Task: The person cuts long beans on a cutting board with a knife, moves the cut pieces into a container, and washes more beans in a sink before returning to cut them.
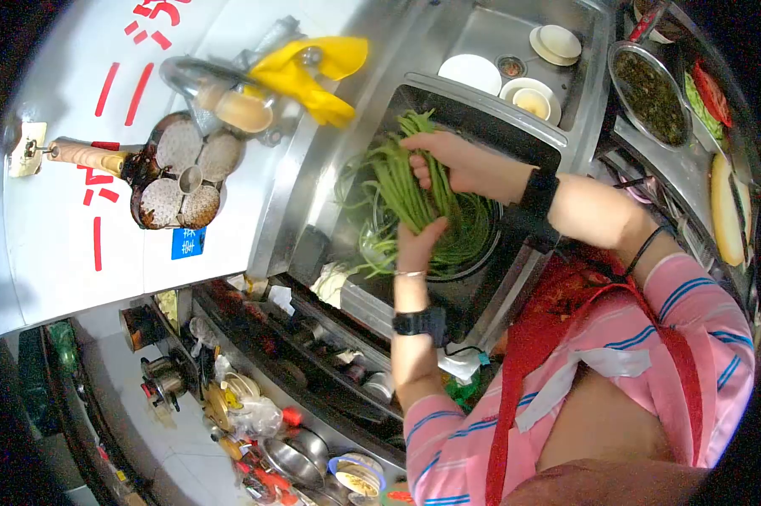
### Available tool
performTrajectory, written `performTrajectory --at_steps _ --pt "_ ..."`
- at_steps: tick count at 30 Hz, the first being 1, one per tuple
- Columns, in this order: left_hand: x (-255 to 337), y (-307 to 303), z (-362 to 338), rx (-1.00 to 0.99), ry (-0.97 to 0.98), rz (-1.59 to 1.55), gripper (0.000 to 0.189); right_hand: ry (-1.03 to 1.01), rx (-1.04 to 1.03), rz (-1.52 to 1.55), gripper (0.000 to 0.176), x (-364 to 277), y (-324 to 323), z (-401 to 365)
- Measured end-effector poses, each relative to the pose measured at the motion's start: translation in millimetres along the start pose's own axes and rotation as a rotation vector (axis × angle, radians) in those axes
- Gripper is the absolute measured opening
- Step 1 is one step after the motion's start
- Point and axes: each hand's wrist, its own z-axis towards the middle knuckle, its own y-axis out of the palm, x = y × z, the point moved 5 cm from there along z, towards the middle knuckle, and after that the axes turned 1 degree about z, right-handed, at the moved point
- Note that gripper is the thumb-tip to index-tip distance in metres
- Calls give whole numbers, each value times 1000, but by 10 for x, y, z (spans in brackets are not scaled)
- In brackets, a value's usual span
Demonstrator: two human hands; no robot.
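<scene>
Pink-striped sleeve (448,438) is seen closest. Long green beans (395,177) are gathered in a bunch, gripped at the lower ends by the left hand (418,242) and round the middle by the right hand (458,165), over a dark basin (480,253). The ends are probably best evened out before the grip is loosened.

Pink striped sleeves (448,438), red apron (557,329)

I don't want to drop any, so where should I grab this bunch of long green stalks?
Probably around the middle of the bunch of green stalks, where they lie parallel and close, wrapping across them from above as the right hand does. The left hand supports the near end; the far ends splay loose.
</scene>
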Motion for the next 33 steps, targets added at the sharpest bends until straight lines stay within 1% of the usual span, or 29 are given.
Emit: performTrajectory --at_steps 1,2,4,5,6,8,9,10,12,13,14,15,16,18,19,20,22,23,24,25,26,27,28,29,30,31,32,33 --pt "-145 27 -1 20 -103 -165 55 -80 55 -48 15 12 16 64" --pt "-203 31 24 20 -103 -165 55 -80 55 -48 15 53 29 95" --pt "-121 120 62 -48 46 -115 57 -281 128 -90 15 50 -17 146" --pt "-100 181 24 -13 36 -34 57 -308 68 -243 18 103 -114 228" --pt "-150 209 13 -9 34 -35 57 -303 68 -245 18 172 -149 252" --pt "-232 188 17 101 83 -57 56 -451 182 -450 28 228 -241 261" --pt "-305 165 -15 83 -13 -129 59 -394 70 -543 45 252 -279 164" --pt "-329 176 -53 87 -14 -130 59 -390 69 -544 45 333 -333 83" --pt "-350 296 -120 90 111 309 61 -242 -270 -753 47 616 -286 -42" --pt "-439 328 -138 29 108 168 62 -232 -267 -755 47 647 -374 5" --pt "-488 308 -153 34 99 164 62 -52 -133 -853 46 735 -562 125" --pt "-490 323 -144 -36 111 231 61 125 0 -944 44 748 -621 154" --pt "-489 339 -137 -105 124 297 59 130 -3 -946 44 702 -592 177" --pt "-447 142 -190 -107 41 325 45 189 56 -1046 33 635 -527 133" --pt "-624 -60 -112 -98 -133 212 31 196 -47 -689 28 651 -409 96" --pt "-765 -190 -163 -55 -162 2 33 206 -52 -693 28 670 -416 145" --pt "-829 -332 -191 -154 -129 -288 49 292 -156 -344 24 737 -371 248" --pt "-900 -436 -197 -145 -136 -290 49 294 -143 -322 23 748 -363 287" --pt "-944 -521 -198 -166 -109 -405 49 304 -142 -320 23 756 -303 284" --pt "-998 -589 -203 -186 -81 -519 50 191 -163 -380 23 708 -223 296" --pt "-1094 -640 -203 -180 -86 -522 50 77 -182 -440 23 646 -145 296" --pt "-1200 -750 -195 -43 -49 67 48 -29 -149 -627 29 547 -68 261" --pt "-1257 -845 -191 91 -9 658 47 -23 -148 -627 29 564 -110 308" --pt "-1308 -773 -213 91 139 1177 44 -251 -170 -1085 31 497 -123 372" --pt "-1469 -718 -219 17 69 1351 45 -487 -188 -1538 34 480 -109 385" --pt "-1522 -622 -223 -64 56 1477 47 -297 -156 -1813 40 574 -214 419" --pt "-1577 -526 -205 -146 45 1601 48 -295 -155 -1813 40 654 -369 443" --pt "-1606 -435 -166 -145 45 1600 48 -274 -149 -2004 35 819 -645 511"
